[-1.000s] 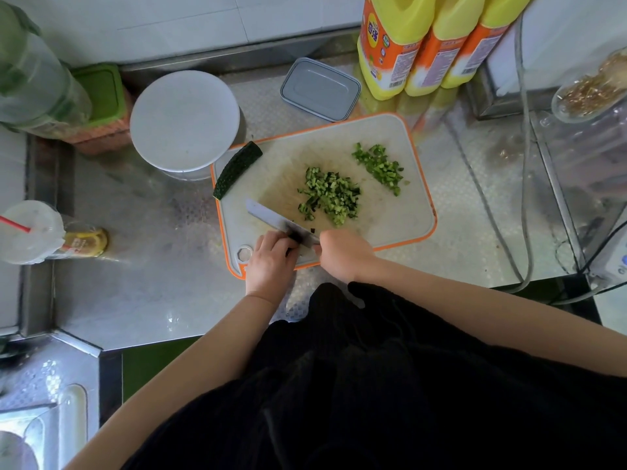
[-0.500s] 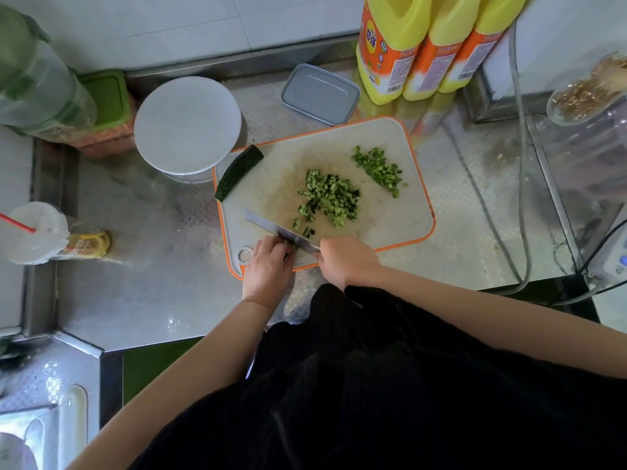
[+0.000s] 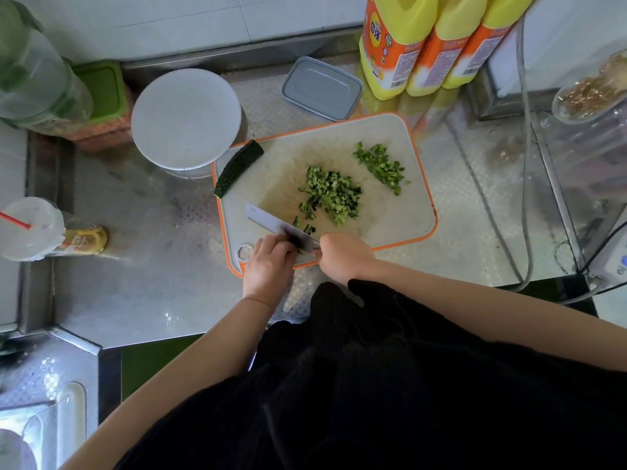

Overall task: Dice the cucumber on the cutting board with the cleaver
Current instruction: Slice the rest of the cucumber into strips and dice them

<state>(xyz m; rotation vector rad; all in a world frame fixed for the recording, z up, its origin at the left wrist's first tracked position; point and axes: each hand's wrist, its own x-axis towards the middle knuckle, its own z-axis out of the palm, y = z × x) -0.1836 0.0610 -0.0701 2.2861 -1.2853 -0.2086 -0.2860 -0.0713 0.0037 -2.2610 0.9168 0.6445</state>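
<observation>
A white cutting board (image 3: 400,215) with an orange rim lies on the steel counter. My right hand (image 3: 342,256) grips the cleaver (image 3: 271,220), whose blade lies across the board's near left part. My left hand (image 3: 269,262) presses down on cucumber strips (image 3: 298,240) right beside the blade; they are mostly hidden under the fingers. A pile of diced cucumber (image 3: 334,196) lies mid-board, and a smaller pile (image 3: 381,166) sits toward the far right. A dark uncut cucumber piece (image 3: 239,167) rests on the board's far left corner.
A round white lid (image 3: 186,118) on a container stands left of the board. A grey rectangular tin (image 3: 321,88) and three yellow bottles (image 3: 437,39) stand behind it. A cup with a red straw (image 3: 30,228) sits at far left. Cables (image 3: 522,198) run along the right.
The cleaver keeps chopping near the board's front edge; a few more small pieces lie beside the blade. Both hands stay in about the same place.
</observation>
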